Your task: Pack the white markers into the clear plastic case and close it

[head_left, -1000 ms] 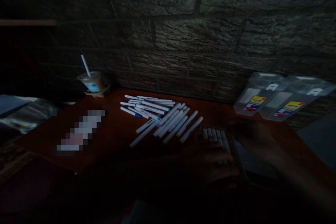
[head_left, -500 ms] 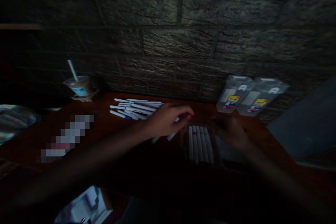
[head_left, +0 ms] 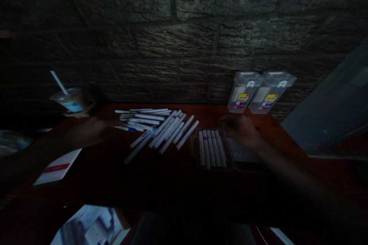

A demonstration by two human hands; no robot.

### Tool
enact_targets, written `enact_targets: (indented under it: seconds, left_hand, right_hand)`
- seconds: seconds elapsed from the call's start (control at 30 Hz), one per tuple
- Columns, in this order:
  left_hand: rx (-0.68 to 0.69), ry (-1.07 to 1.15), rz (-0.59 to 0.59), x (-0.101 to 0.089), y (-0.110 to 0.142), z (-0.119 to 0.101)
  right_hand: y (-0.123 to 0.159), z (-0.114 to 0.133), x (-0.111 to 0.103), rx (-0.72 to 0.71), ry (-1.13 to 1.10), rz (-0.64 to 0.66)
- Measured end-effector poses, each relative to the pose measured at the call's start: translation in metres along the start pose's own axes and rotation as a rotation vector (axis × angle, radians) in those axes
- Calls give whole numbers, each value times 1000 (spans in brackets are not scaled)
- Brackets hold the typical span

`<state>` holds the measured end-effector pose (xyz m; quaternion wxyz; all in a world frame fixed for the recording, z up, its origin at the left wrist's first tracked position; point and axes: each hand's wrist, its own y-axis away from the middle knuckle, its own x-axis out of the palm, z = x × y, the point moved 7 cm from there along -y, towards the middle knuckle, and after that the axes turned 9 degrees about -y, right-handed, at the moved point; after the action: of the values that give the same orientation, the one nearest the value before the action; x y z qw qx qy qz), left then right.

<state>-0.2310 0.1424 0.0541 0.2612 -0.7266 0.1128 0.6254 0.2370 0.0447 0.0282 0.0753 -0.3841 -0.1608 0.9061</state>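
A dark wall of rough stone blocks (head_left: pixel 195 42) rises behind an open, clear plastic case (head_left: pixel 194 147), which rests on a reddish-brown wooden desk (head_left: pixel 94 172). Below the desk, to the near left of the case, lies a white box with a grey-blue printed picture (head_left: pixel 94 226). The case has its dim lid spread out on its right side. Behind it and a little to the right, two tall translucent plastic containers with yellow, blue and red labels (head_left: pixel 263 93) stand side by side. A flat white booklet with a red band (head_left: pixel 59 168) lies well to the left of the case; farther back on that side stands a clear plastic cup of brown drink (head_left: pixel 75 101) with a white straw (head_left: pixel 59 82). The person's right hand (head_left: pixel 241 128) is at the case's far right edge, fingers curled in; whether it grips anything cannot be told. The left hand (head_left: pixel 92 130), blurred, is well left of the case, near a white marker with a blue cap (head_left: pixel 126 128); its grip and any contact cannot be told. Loose white markers (head_left: pixel 167 132) lie heaped left of the case, and a row of slim white markers (head_left: pixel 212 147) lies inside it.
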Motion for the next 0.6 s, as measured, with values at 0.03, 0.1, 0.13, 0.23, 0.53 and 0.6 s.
enact_targets:
  seconds: [0.03,0.1,0.13,0.23,0.53,0.6]
  left_hand:
    - [41,-46,87,3,1,-3]
    - [82,-117,170,2,2,-7]
    - [89,-140,185,1,1,-9]
    - [139,-144,207,3,-3,-13]
    - [225,-60,262,33,-9,-3]
    - [251,-87,262,35,-6,-6]
  right_hand:
    - [0,-1,1,-8,3,23]
    - [0,-6,2,6,21,22]
    - [-1,-9,1,19,20,13]
    - [-1,-13,4,26,10,43]
    - [-1,-18,6,42,-13,52]
    - [-1,-16,7,41,-26,65]
